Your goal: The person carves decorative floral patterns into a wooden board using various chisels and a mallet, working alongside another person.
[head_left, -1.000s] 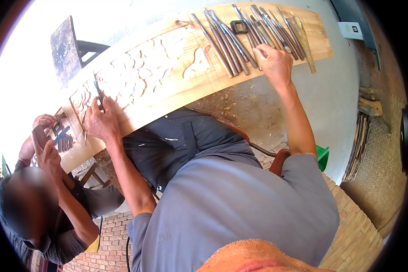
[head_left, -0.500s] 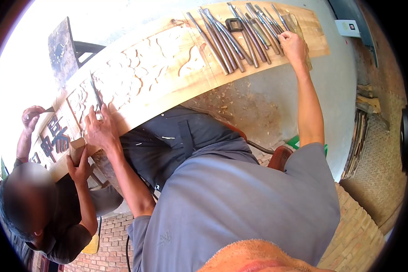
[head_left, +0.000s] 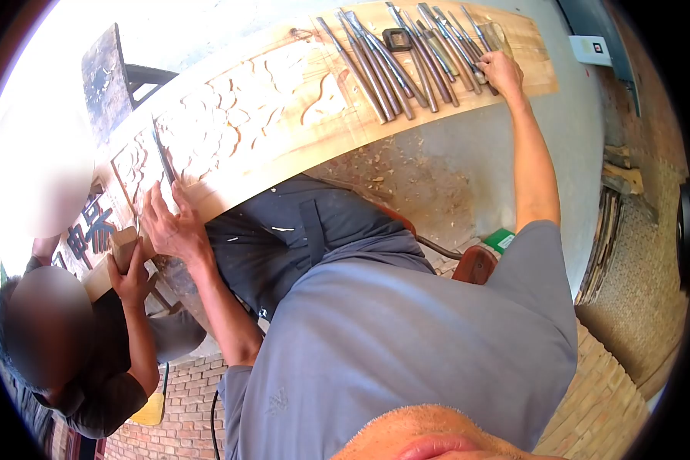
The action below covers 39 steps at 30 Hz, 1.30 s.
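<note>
Dark-handled chisels (head_left: 360, 67) lie in a row on a long carved wooden board (head_left: 291, 146). Fingers closed, my right hand (head_left: 504, 73) is at the row's right end, over a flat wooden tool (head_left: 494, 35) whose lower part is hidden; what the fingertips grip cannot be made out. Over the carved part, my left hand (head_left: 178, 228) has its fingers around the lower end of a slim dark chisel (head_left: 162, 153), which points away from me. A small black square object (head_left: 396, 40) rests among the chisels.
At the left, a co-worker's hand (head_left: 133, 274) holds a wooden block (head_left: 123, 245) beside a board with dark carved characters (head_left: 98, 227). A dark stand (head_left: 106, 84) is beyond the board. A green box (head_left: 500, 240) lies below my right arm.
My right hand has moved right along the chisels to the row's end. My left hand has stayed near the same chisel. The co-worker's block has moved down beside the board and their other arm has shifted.
</note>
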Motion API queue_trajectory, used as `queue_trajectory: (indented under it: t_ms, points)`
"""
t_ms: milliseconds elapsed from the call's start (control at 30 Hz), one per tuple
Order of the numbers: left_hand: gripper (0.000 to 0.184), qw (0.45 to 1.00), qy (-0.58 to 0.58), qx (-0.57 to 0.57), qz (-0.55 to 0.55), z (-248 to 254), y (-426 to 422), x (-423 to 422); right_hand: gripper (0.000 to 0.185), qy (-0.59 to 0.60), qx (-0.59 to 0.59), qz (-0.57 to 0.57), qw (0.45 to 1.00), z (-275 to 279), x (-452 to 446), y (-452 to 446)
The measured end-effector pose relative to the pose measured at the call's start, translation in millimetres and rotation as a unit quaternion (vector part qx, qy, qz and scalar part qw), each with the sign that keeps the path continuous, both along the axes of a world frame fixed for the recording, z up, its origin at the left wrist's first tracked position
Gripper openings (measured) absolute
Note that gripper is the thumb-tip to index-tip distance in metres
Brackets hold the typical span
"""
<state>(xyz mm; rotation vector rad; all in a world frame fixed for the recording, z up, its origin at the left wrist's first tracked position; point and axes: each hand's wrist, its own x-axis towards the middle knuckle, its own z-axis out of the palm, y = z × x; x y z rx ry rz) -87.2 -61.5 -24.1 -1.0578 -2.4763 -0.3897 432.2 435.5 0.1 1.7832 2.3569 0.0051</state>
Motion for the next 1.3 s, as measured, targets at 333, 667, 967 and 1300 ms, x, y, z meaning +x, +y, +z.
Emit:
queue_trajectory:
  t_ms: [333,667,967,1300]
  points:
    - [0.029,0.976,-0.05,0.121,-0.176,13,35,48,0.033,0.232,0.025,0.091,0.968,20,-4,-30]
    - [0.047,0.861,-0.127,0.08,-0.487,24,89,148,0.013,0.311,-0.428,0.119,0.84,75,-149,-270]
    - [0.027,0.892,-0.136,-0.004,-0.431,14,65,120,0.02,0.389,-0.334,0.055,0.857,58,-106,-215]
    - [0.02,0.97,-0.166,0.046,-0.172,-28,88,79,0.071,-0.012,0.234,-0.12,0.965,-13,154,44]
